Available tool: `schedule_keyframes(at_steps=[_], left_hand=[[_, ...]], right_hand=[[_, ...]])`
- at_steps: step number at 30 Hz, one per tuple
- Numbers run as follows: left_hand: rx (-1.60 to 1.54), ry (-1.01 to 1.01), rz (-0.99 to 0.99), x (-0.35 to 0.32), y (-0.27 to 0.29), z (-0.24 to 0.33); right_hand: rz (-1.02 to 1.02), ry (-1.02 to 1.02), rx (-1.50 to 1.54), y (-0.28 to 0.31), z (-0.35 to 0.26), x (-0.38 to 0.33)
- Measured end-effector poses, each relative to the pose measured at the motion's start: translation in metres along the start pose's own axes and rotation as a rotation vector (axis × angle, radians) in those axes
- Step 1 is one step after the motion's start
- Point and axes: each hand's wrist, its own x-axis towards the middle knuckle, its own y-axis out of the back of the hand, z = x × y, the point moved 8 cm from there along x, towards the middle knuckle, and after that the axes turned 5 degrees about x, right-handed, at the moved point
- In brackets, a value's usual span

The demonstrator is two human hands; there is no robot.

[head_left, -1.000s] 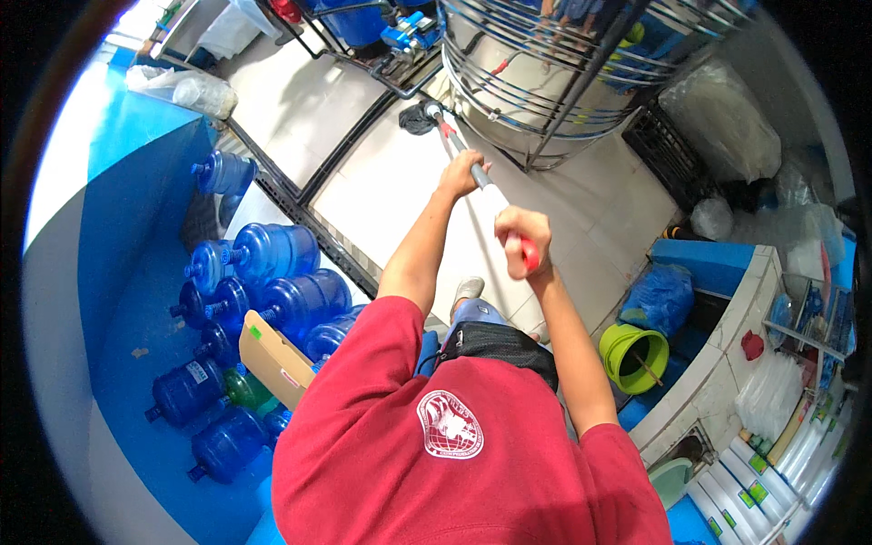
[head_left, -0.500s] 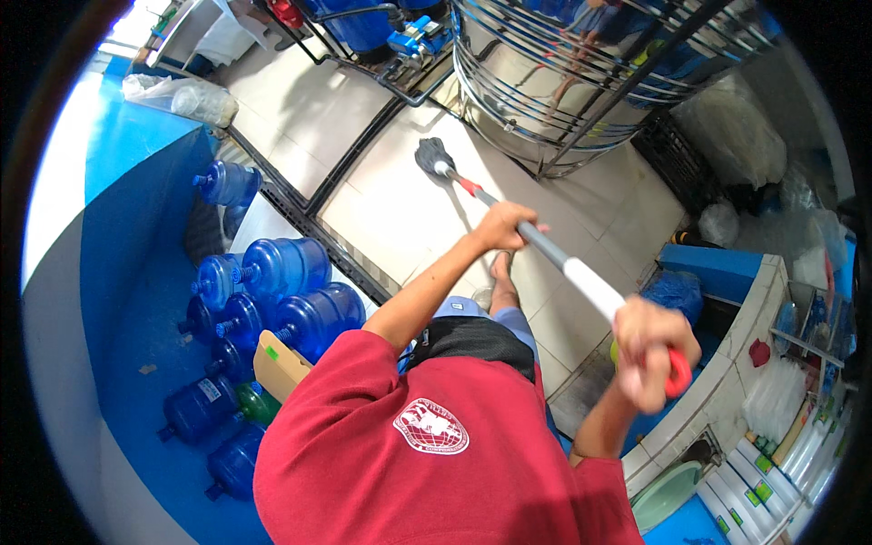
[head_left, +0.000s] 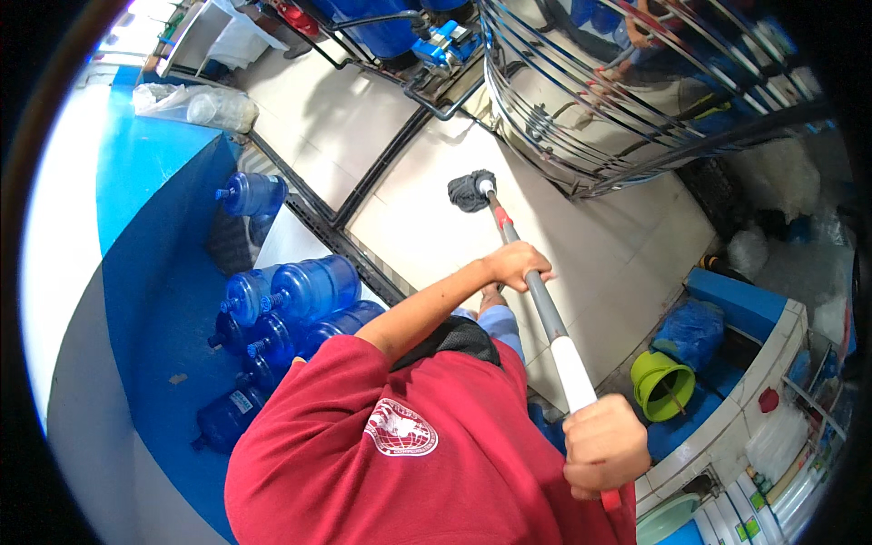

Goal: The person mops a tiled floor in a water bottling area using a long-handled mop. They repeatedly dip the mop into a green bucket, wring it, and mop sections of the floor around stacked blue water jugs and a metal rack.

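Mop drawn in closer, right hand low beside the shirt

Right hand (head_left: 606,445): closed in a fist around the white upper part of the mop handle (head_left: 570,374), with the red end (head_left: 611,499) showing just below it. Left hand (head_left: 520,265): fingers wrapped around the grey part, lower down the shaft; grip firm as far as visible.

Change over the last second: the right hand swung out over the bucket side half a second ago, and is now back by the shirt, baring the yellow-green bucket (head_left: 649,368) again. The view has shifted too. Allowing for that, the dark mop head (head_left: 472,191) sits nearer the person's feet than it did, farther from the curved metal rack (head_left: 627,113).

Mop head location: on the pale floor tiles (head_left: 627,245), between the black floor strip (head_left: 383,168) and the rack. Judgement: a pulling stroke across the tiles, with the left hand guiding and the right steering from the top; work in progress.

Farther out: blue water jugs (head_left: 313,286) stacked to the left; a blue plastic bag (head_left: 688,331) beside the bucket, to the right
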Motion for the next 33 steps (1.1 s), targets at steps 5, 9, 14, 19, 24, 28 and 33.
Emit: schedule_keyframes(at_steps=[5,9,14,19,24,28,33], left_hand=[[0.011,0.219,0.308,-0.031,0.076,-0.084],[0.265,0.322,0.075,-0.029,0.1,-0.106],[0.321,0.1,-0.039,-0.04,0.15,-0.043],[0.264,0.012,-0.028,-0.094,0.217,0.004],[0.244,0.197,0.004,-0.152,0.3,-0.05],[0.26,0.481,0.207,-0.227,0.373,-0.128],[0.205,0.813,0.693,-0.378,0.448,-0.228]], right_hand=[[0.213,-0.024,-0.083,0.012,0.055,0.032],[0.06,0.206,-0.172,0.019,0.035,0.062],[0.469,0.427,-0.104,0.019,-0.039,0.078],[0.495,0.247,-0.149,-0.012,-0.043,0.142],[0.675,0.311,-0.092,0.036,0.014,0.174],[0.556,0.217,-0.177,0.072,0.126,0.227],[0.659,-0.157,0.192,0.033,0.362,0.35]])
